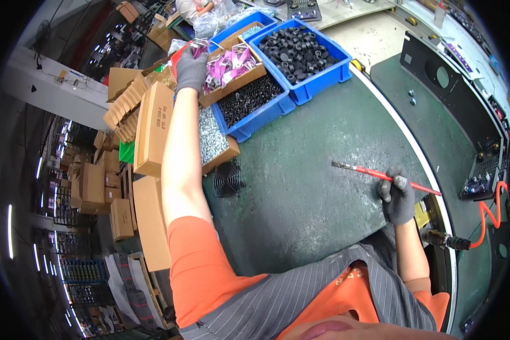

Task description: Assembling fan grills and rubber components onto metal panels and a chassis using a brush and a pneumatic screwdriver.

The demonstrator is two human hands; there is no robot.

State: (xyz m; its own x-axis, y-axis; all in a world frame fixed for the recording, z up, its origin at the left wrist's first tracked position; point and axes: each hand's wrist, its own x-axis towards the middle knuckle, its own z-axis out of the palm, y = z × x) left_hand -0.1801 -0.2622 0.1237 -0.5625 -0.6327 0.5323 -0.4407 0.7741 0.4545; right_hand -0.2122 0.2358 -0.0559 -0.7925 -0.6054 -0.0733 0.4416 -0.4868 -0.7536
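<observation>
My right hand [399, 195], in a grey glove, is closed around the slim red handle of a brush [368, 171]. The brush's dark, worn tip points left over the green work surface [300, 198]. Stretched far forward, my left hand [191, 71], also gloved, is at a carton of purple and silver metal pieces [232, 67]. Something red [175, 61] shows beside it. Its fingertips are hidden among the parts, so its grip is unclear.
Blue bins hold black round caps [297, 51] and small black parts [249, 101]. Silver screws [212, 136] fill a carton nearby. A black fan guard [228, 178] lies below them. On the right are a black panel [447, 73], a coiled orange hose [487, 218] and a power tool [445, 239].
</observation>
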